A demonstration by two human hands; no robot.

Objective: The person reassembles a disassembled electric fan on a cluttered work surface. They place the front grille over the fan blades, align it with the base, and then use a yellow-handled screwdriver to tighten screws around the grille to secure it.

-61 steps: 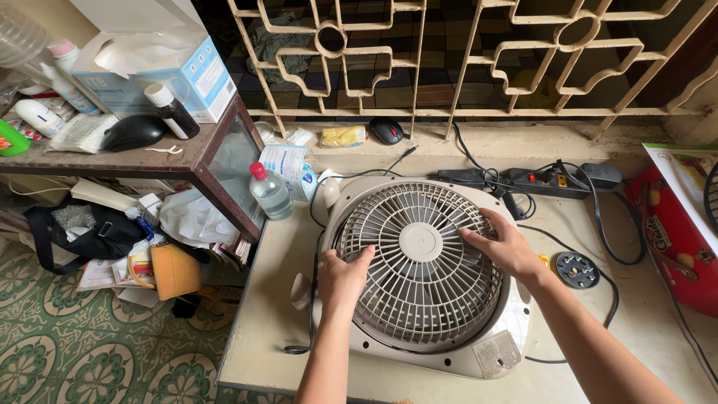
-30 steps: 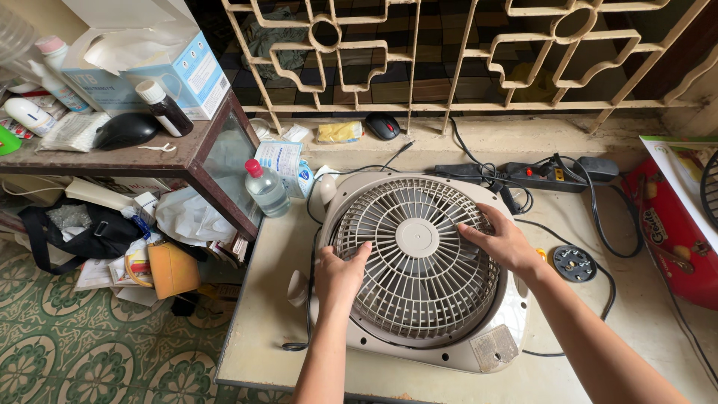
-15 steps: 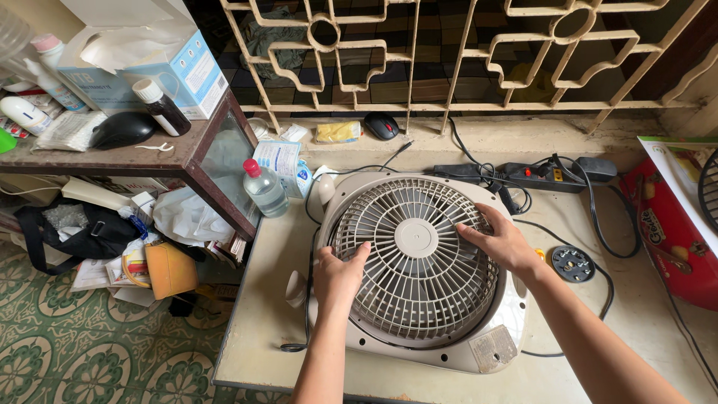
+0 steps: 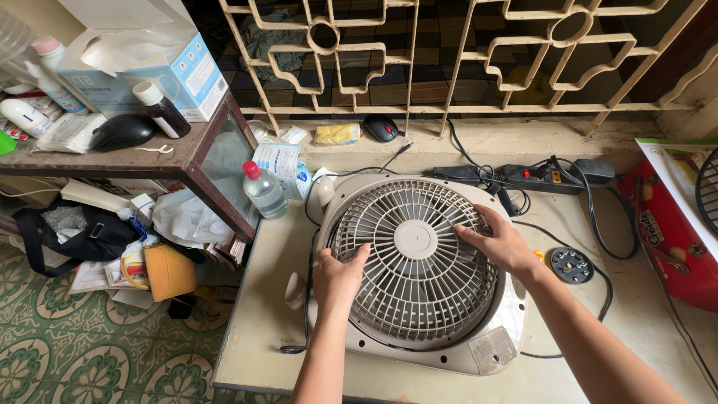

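A square box fan [image 4: 419,273] lies flat on the pale table [image 4: 643,329], its round grille [image 4: 415,262] facing up. Taking the fan as landmark: its near edge sits close to the table's front edge, its left side is near the table's left edge, and the widest bare stretch of table lies to its right. Behind the fan a black power strip [image 4: 523,177] and tangled cords crowd the sill under a cream metal window grate [image 4: 449,60]. A round black plug piece [image 4: 572,265] lies just right of the fan; a clear water bottle [image 4: 263,191] with a red cap stands off its far-left corner.

The left hand [image 4: 338,278] rests flat on the grille's left rim, fingers spread, grip released. The right hand [image 4: 502,243] presses on the grille's right side, fingers curled over the ribs, lightly grasping them.

The fan is grey-beige plastic with thin radial ribs, a plain round hub [image 4: 415,239], and a worn label at the near-right corner.
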